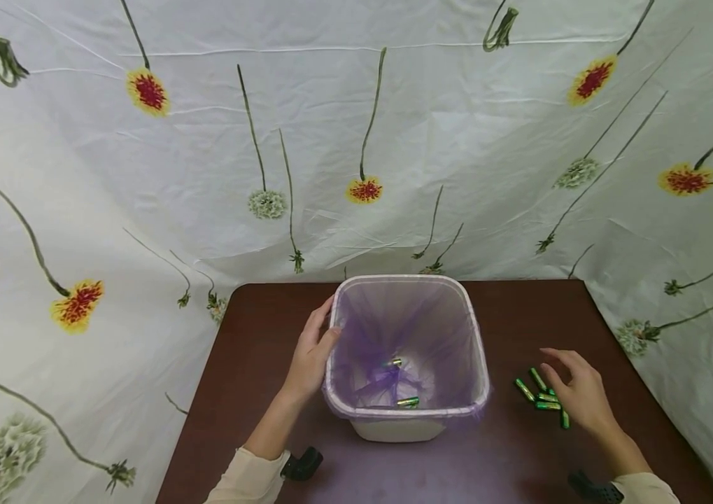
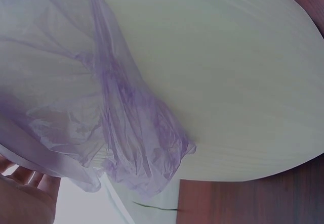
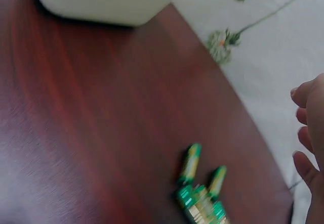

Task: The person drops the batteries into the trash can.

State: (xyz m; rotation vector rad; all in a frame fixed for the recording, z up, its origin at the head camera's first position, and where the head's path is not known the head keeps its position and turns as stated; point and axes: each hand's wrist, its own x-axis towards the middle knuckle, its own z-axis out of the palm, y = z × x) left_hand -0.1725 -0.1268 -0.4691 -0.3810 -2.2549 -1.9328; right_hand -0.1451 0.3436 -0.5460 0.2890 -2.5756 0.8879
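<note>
Tabletop batteries [image 1: 541, 395], long axes seemingly mixed.

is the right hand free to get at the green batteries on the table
Probably yes. The right hand hovers open right over the loose green batteries on the table, with nothing between them. The bin stands apart to the side, where the left hand rests on its rim.

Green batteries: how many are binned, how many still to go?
Done: two green cylindrical batteries lie in the purple-lined white plastic bin. In hand: nothing yet; the left hand rests against the bin's side, and the right hand hovers open over the loose green batteries on the brown table. Left: that cluster, about five visible.
</note>
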